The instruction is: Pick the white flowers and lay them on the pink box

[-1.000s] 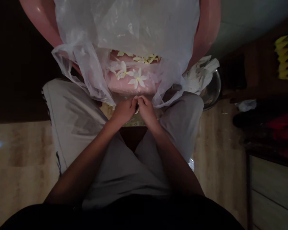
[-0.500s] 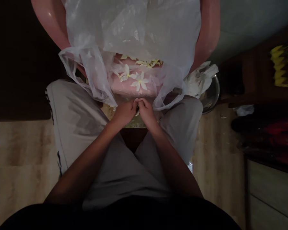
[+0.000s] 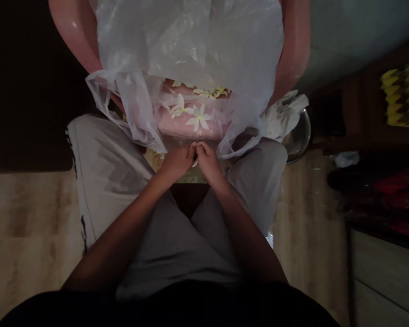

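My left hand [image 3: 179, 161] and my right hand [image 3: 207, 160] meet at the fingertips between my knees, fingers curled. A small pale piece, perhaps part of a flower, shows between them at the lower side; most of what they hold is hidden. Just beyond the hands, white flowers with yellow centres [image 3: 198, 118] lie on clear plastic over a pink surface [image 3: 177, 129]. More yellowish flowers [image 3: 211, 92] show under the edge of a translucent white plastic bag [image 3: 211, 45], whose loops hang down on both sides.
A pink plastic chair [image 3: 295, 54] carries the bag. Crumpled white wrapping [image 3: 281, 116] sits in a round metal bowl [image 3: 303, 136] right of my knee. Yellow trays [image 3: 404, 95] and dark and red items [image 3: 398, 197] are at the right. My grey-clad legs flank the hands.
The view has shifted very slightly. Both hands stay together with almost no visible movement.
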`<state>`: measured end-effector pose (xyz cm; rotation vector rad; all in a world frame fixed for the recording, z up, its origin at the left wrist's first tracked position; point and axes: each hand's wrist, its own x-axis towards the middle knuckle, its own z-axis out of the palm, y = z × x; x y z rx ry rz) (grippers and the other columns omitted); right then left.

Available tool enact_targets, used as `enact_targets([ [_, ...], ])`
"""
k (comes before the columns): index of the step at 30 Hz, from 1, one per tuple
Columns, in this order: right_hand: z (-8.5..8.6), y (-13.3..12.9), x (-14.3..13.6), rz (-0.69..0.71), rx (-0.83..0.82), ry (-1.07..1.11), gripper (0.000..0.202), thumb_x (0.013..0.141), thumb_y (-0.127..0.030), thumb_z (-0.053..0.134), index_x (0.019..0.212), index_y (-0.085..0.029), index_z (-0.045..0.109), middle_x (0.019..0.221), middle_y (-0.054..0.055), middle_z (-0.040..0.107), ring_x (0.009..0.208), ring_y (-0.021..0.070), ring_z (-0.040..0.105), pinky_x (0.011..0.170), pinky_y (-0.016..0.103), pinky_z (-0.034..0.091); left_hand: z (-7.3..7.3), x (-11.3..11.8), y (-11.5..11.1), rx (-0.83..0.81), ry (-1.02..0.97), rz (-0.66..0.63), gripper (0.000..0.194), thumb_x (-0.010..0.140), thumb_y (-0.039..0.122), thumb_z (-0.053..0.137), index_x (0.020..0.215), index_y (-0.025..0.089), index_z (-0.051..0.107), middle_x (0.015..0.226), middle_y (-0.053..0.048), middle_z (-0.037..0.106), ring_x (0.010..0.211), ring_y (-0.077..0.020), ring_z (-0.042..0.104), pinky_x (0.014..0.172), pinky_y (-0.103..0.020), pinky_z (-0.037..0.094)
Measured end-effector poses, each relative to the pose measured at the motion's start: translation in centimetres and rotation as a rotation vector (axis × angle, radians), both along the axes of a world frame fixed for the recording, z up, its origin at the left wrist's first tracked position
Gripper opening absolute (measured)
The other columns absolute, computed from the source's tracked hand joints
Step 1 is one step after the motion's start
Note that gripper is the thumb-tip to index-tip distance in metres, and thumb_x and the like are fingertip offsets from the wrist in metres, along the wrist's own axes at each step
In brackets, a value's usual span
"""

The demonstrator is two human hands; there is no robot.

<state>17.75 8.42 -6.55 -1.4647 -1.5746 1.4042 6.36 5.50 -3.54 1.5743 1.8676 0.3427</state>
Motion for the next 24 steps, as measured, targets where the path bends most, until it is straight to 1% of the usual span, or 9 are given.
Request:
enact_targets([
  [4,0.0,-0.04,0.05,0.003,0.007,-0.001,0.026,0.093,-0.028,0.04,0.068,-0.023,0.047,0.065,-0.005,0.048,0.068,0.0137,0.047,0.066,0.027,0.035,-0.03,0.0,-0.06,0.015,0.007,-0.012,0.049,0.104,0.04,0.024,0.101,0.02,0.068,0.09,-0.01,0.075,0.09,-0.0222,0.069,0.08,-0.033,0.049],
  [7,-0.08,-0.05,0.07,0.008,0.013,0.005,0.027,0.093,-0.028,0.04,0.069,-0.022,0.048,0.066,-0.005,0.049,0.068,0.0134,0.047,0.067,0.026,0.036,-0.26,-0.03,-0.11,0.031,-0.006,-0.009,0.049,0.104,0.04,0.025,0.099,0.018,0.069,0.089,-0.01,0.075,0.09,-0.022,0.069,0.08,-0.032,0.049],
  [11,-0.39,0.06,0.28,0.026,0.021,-0.008,0.028,0.095,-0.029,0.039,0.07,-0.022,0.049,0.067,-0.005,0.048,0.068,0.0127,0.047,0.067,0.025,0.036,-0.63,0.02,-0.22,0.047,-0.037,0.009,0.05,0.104,0.043,0.024,0.102,0.018,0.069,0.09,-0.009,0.075,0.094,-0.0216,0.069,0.084,-0.032,0.049],
  [15,-0.41,0.06,0.68,0.062,0.018,-0.028,0.03,0.096,-0.033,0.04,0.07,-0.021,0.049,0.068,-0.005,0.046,0.071,0.012,0.047,0.071,0.024,0.037,-0.64,0.31,-0.35,0.055,-0.079,0.01,0.052,0.104,0.044,0.024,0.102,0.017,0.068,0.094,-0.008,0.075,0.102,-0.0211,0.067,0.091,-0.031,0.048],
  [17,-0.23,0.04,0.75,0.068,0.018,-0.032,0.03,0.097,-0.03,0.038,0.071,-0.021,0.049,0.068,-0.005,0.044,0.072,0.0119,0.047,0.071,0.025,0.038,-0.49,0.4,-0.31,0.028,-0.051,0.001,0.053,0.105,0.042,0.023,0.103,0.015,0.069,0.097,-0.01,0.074,0.105,-0.0222,0.067,0.094,-0.034,0.047],
  [20,0.03,0.01,0.66,0.064,0.025,-0.038,0.029,0.097,-0.024,0.038,0.07,-0.021,0.048,0.069,-0.004,0.045,0.071,0.0125,0.047,0.07,0.025,0.038,-0.17,0.38,-0.22,-0.002,0.034,-0.031,0.053,0.104,0.039,0.024,0.102,0.013,0.07,0.098,-0.012,0.074,0.102,-0.0254,0.068,0.092,-0.038,0.048],
  [24,-0.27,-0.11,0.42,0.064,-0.003,-0.044,0.028,0.096,-0.03,0.04,0.071,-0.022,0.048,0.068,-0.005,0.046,0.071,0.0124,0.048,0.071,0.025,0.039,-0.18,0.11,-0.37,0.006,-0.011,0.003,0.049,0.104,0.04,0.026,0.104,0.017,0.069,0.096,-0.009,0.075,0.101,-0.0213,0.067,0.092,-0.032,0.047],
])
